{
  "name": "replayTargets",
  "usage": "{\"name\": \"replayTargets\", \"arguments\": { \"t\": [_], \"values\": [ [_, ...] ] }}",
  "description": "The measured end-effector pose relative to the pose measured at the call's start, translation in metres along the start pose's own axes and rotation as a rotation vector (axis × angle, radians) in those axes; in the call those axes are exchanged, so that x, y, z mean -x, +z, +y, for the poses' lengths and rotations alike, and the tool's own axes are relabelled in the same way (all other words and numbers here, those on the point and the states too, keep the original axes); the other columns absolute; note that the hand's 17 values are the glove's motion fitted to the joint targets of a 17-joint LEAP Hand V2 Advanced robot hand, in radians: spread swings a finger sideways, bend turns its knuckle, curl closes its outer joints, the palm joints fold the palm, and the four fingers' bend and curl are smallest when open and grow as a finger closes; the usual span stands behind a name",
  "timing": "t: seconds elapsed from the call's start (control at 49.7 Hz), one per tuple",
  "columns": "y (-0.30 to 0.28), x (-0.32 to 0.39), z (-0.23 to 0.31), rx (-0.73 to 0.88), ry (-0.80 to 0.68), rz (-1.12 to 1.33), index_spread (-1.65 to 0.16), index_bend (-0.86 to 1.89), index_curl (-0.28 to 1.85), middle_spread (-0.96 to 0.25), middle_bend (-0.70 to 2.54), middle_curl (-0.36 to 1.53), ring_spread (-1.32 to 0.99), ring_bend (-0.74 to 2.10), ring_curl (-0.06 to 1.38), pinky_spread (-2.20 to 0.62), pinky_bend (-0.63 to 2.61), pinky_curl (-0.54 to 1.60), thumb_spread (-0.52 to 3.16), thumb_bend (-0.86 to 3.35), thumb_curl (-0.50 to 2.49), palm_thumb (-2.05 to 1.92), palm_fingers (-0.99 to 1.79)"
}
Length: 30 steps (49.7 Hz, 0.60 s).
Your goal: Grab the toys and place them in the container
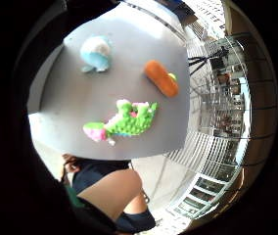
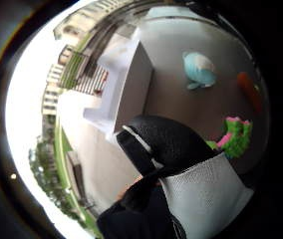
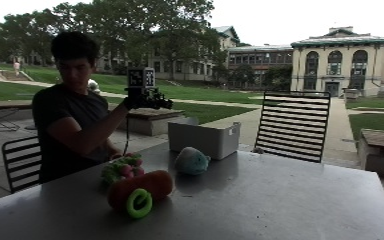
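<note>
Outdoors setup: a person is sitting at a grey table [image 3: 278, 195] on a paved patio, lawn and buildings behind. Going left to right with the white container [image 3: 204, 138] as landmark: the gloved right hand [image 3: 145, 100] is hanging in the air to its left, above the table, holding nothing; can't tell how far the fingers are curled. Left and nearer sit the green and pink toy [image 3: 121, 167] and the orange toy [image 3: 141, 191], touching each other. The light blue toy [image 3: 192, 160] is lying just in front of the container.

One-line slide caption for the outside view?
Gloved right hand raised above table; three toys and container wait.
</note>
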<state>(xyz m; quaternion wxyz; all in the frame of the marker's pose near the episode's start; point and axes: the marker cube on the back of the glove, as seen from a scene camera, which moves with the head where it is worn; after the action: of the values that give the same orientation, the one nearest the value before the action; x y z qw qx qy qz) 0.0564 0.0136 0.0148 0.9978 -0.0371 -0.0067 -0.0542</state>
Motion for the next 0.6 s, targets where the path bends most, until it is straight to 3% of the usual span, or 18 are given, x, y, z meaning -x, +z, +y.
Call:
{"name": "replayTargets", "arguments": {
  "t": [0.06,0.322,0.604],
  "values": [
    [0.009,-0.019,-0.001,0.018,0.136,0.018,-0.19,0.12,0.13,-0.02,0.32,0.16,-0.07,0.20,0.07,0.02,0.54,0.21,1.01,-0.03,0.09,-0.03,0.07],
    [0.061,-0.054,0.039,0.095,0.219,-0.019,-0.23,0.14,0.17,-0.02,0.34,0.23,-0.06,0.21,0.12,0.05,0.63,0.26,1.09,-0.04,0.15,-0.05,-0.03],
    [0.162,-0.100,0.084,0.228,0.369,-0.078,-0.31,0.24,0.25,-0.01,0.22,0.26,-0.02,0.12,0.12,0.09,0.62,0.28,1.12,-0.03,0.19,-0.02,-0.14]
  ]
}}
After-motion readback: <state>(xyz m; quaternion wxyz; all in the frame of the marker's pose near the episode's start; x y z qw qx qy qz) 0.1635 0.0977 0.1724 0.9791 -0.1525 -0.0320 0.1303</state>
